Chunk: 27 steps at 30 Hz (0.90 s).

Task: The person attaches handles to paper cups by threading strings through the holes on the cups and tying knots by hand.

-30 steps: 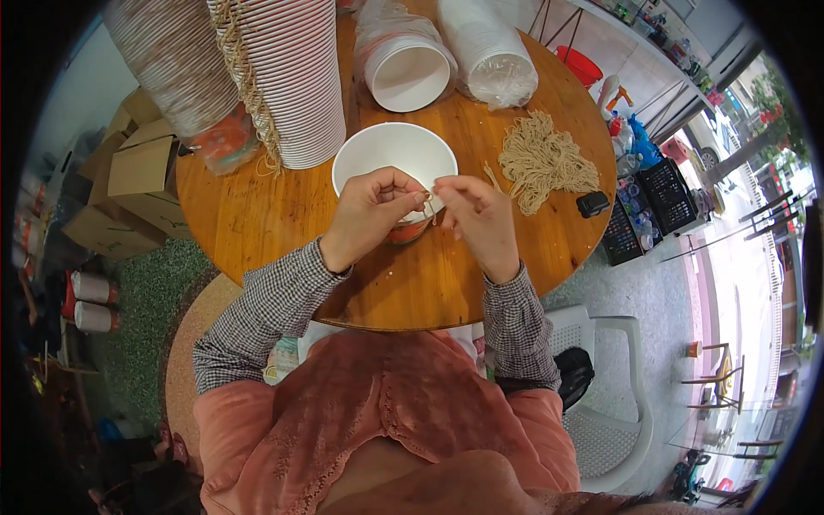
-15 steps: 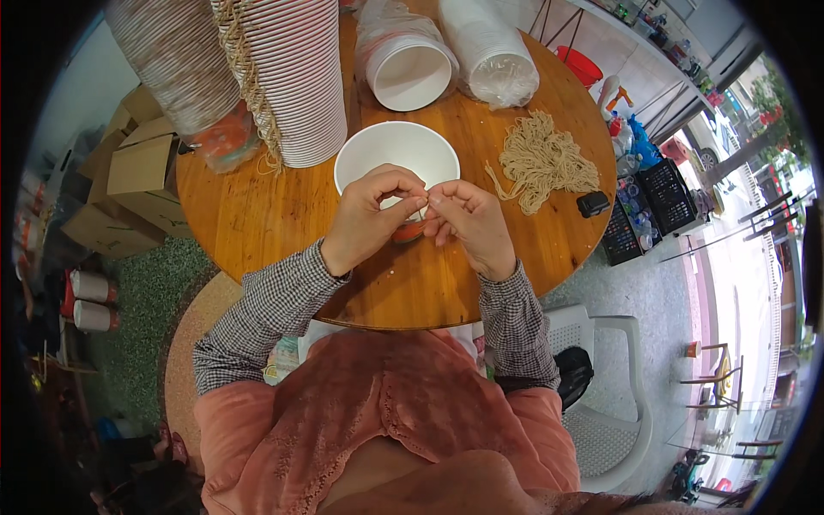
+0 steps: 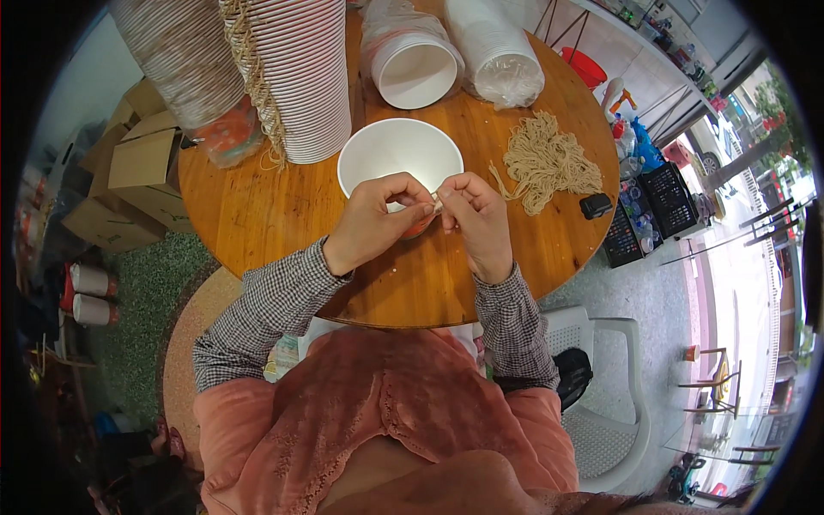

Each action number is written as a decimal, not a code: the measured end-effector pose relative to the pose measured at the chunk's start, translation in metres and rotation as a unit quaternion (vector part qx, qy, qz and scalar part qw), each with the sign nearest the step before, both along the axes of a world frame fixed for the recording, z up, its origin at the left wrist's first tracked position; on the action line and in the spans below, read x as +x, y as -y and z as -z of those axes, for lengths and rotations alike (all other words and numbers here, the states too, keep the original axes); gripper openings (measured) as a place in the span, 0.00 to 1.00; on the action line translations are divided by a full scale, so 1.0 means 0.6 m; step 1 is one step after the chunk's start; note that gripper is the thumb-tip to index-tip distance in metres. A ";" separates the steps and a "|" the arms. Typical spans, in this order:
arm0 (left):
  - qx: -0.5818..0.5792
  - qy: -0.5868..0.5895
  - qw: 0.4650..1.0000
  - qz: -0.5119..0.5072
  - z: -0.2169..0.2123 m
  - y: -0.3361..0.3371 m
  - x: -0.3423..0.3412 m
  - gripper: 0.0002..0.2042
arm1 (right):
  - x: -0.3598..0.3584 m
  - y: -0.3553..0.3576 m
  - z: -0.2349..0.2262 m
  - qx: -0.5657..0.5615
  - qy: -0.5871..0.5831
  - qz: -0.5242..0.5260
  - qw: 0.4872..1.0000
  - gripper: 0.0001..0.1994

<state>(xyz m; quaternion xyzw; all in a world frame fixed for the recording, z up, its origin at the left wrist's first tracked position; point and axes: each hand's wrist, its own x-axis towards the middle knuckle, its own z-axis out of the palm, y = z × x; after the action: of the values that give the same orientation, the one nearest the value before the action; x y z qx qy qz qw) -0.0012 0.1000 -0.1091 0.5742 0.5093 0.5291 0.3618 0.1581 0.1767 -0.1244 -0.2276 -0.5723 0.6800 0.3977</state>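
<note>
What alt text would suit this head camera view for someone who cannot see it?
Seen from above, a person's left hand and right hand pinch a small pale piece together over a white bowl on a round wooden table. A pile of string lies nearby.

Small item [image 3: 437, 202] between fingertips too small to tell.

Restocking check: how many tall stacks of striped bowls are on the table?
2: one stack at the far left edge, one stack right of it, behind the white bowl.

Small-checked grey-and-white long sleeves [image 3: 275, 305] with buttoned cuffs, salmon-pink lace-edged embroidered apron [image 3: 378, 412] over the lap, bare hands
</note>
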 end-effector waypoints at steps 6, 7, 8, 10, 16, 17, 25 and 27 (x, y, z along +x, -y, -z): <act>0.064 0.008 0.998 -0.018 0.015 -0.006 -0.009 0.03 | 0.006 0.001 0.000 0.016 0.025 -0.020 0.999 0.03; 0.064 0.008 0.998 -0.018 0.016 -0.007 -0.009 0.03 | 0.006 0.002 0.002 0.028 0.035 -0.023 0.999 0.03; 0.063 0.020 0.998 -0.008 0.015 -0.007 -0.009 0.03 | 0.006 0.002 0.003 0.041 0.044 -0.024 0.998 0.02; 0.063 0.032 0.998 0.003 0.014 -0.008 -0.008 0.03 | 0.008 0.001 0.008 0.042 0.043 -0.023 0.998 0.02; 0.009 0.107 0.994 0.015 0.007 -0.011 0.002 0.03 | -0.003 0.018 0.013 0.036 0.008 0.018 0.999 0.01; 0.010 0.111 0.994 0.013 0.007 -0.012 0.002 0.03 | -0.005 0.022 0.014 0.033 -0.006 0.022 0.999 0.01; -0.011 0.164 0.986 0.012 0.007 -0.016 0.005 0.03 | -0.003 0.033 0.015 0.059 -0.017 0.048 0.997 0.01; -0.008 0.161 0.987 -0.001 0.008 -0.015 0.006 0.05 | -0.002 0.034 0.015 0.052 -0.018 0.052 0.997 0.01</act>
<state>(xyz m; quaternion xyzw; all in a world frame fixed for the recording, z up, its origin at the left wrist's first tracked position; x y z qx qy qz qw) 0.0022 0.1092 -0.1142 0.4780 0.4488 0.6112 0.4433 0.1566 0.1563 -0.1332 -0.2234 -0.5867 0.6322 0.4541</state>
